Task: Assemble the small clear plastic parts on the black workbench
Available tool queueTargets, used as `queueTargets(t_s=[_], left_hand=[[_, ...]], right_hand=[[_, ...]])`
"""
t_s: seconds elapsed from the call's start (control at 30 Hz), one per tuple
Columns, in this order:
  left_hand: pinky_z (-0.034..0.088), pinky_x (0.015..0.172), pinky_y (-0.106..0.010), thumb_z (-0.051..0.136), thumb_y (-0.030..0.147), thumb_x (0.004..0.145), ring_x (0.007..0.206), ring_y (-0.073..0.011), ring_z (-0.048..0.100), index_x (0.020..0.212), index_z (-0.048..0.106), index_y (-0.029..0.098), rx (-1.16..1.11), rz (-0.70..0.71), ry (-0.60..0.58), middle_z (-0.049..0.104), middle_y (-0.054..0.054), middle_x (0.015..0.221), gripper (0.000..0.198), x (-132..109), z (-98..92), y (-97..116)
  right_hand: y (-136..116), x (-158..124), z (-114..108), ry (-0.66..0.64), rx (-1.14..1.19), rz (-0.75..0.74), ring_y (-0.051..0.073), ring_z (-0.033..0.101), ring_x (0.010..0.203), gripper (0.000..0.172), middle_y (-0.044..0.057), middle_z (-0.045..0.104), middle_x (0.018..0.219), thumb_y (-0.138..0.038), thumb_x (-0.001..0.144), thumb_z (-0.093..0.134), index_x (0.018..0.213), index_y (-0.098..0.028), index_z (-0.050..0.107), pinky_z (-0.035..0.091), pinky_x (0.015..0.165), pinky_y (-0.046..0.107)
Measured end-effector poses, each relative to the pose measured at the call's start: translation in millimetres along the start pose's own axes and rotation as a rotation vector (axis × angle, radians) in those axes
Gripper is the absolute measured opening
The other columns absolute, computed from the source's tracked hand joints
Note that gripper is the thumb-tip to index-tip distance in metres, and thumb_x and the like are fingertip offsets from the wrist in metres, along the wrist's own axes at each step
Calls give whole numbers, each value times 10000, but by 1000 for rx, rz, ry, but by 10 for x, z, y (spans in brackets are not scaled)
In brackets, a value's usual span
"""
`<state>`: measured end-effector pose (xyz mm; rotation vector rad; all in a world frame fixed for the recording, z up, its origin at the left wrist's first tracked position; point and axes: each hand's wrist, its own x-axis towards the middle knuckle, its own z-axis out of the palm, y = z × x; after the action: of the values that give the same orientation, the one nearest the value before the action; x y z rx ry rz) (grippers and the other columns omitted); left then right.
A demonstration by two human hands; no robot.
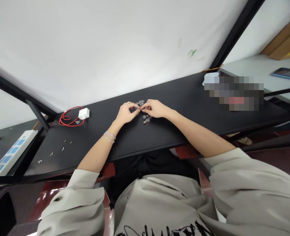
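My left hand [127, 113] and my right hand [155, 108] meet over the middle of the black table, thumbs and forefingers pinched close together. Whatever sits between the fingertips is too small to name. Around and below the fingers lies a loose group of small greyish, see-through pieces [147, 118], some with orange-brown ends. Part of this group is hidden behind both hands. Two silvery bracelets [109, 137] circle my left wrist.
A white charger block [84, 113] with a red cable [65, 121] lies to the left. Several tiny metallic bits [63, 149] are scattered at the table's left end. Beyond stands a white power strip [14, 153]. Toward the right end are a pale container [210, 78] and a blurred-out patch.
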<state>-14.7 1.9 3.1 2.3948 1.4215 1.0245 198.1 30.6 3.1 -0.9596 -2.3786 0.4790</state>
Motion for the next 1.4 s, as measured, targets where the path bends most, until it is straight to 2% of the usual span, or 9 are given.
queueTargets(t_s=[0.17,0.27,0.5,0.63,0.87,0.97,1.13,1.27,1.4], left_hand=[[504,735,-314,698,312,789,730,-154,587,968,741,208,-20,-4,-16,700,-43,939,211,-4,13,-2],[500,741,-316,668,311,814,718,-155,585,926,751,205,-11,15,-62,694,-40,879,175,-1,0,29],[501,777,-328,664,330,812,780,-177,598,910,744,199,-5,57,-90,700,-49,894,182,-6,-32,72],[496,806,-346,656,264,794,767,-181,607,910,734,199,26,55,-112,707,-40,877,154,-5,-8,47],[505,765,-331,652,201,777,725,-166,593,882,700,187,3,39,-155,706,-41,899,116,7,11,36],[509,778,-326,637,174,782,686,-149,582,865,693,176,-14,20,-148,701,-38,881,101,7,20,42],[512,821,-334,622,166,787,658,-139,570,842,682,178,-18,23,-130,696,-22,845,83,1,47,44],[507,794,-328,597,193,814,656,-143,561,842,679,181,5,44,-110,688,-19,818,88,-4,60,47],[492,730,-302,572,220,847,691,-154,582,883,677,189,4,39,-110,695,-18,818,115,-11,59,52]], right_hand=[[17,-2,12,55,43,-15,141,560,642,170,44,613,796,-234,850,620,943,-177,750,431,694,270],[1,-7,9,68,72,0,154,578,672,126,45,628,782,-230,826,637,897,-167,718,435,676,263],[-50,-15,-13,-7,79,40,150,606,666,109,35,672,758,-208,805,649,880,-166,717,437,665,255],[-57,-13,-15,-53,81,59,149,619,664,122,29,694,758,-194,795,664,898,-178,728,443,671,257],[-30,-2,40,-24,43,50,155,600,677,176,39,671,796,-251,781,719,936,-171,697,431,657,263],[-17,-1,73,14,9,5,165,587,701,221,50,656,830,-265,790,718,979,-166,666,418,662,269],[-6,6,112,39,-15,-44,171,564,711,106,47,631,800,-244,820,670,890,-166,651,398,660,271],[-11,5,121,43,-5,-31,150,545,663,60,40,623,784,-219,816,652,801,-163,637,393,646,264],[-16,1,120,50,-5,-20,156,543,662,75,34,618,761,-233,810,658,830,-167,629,387,627,267]])
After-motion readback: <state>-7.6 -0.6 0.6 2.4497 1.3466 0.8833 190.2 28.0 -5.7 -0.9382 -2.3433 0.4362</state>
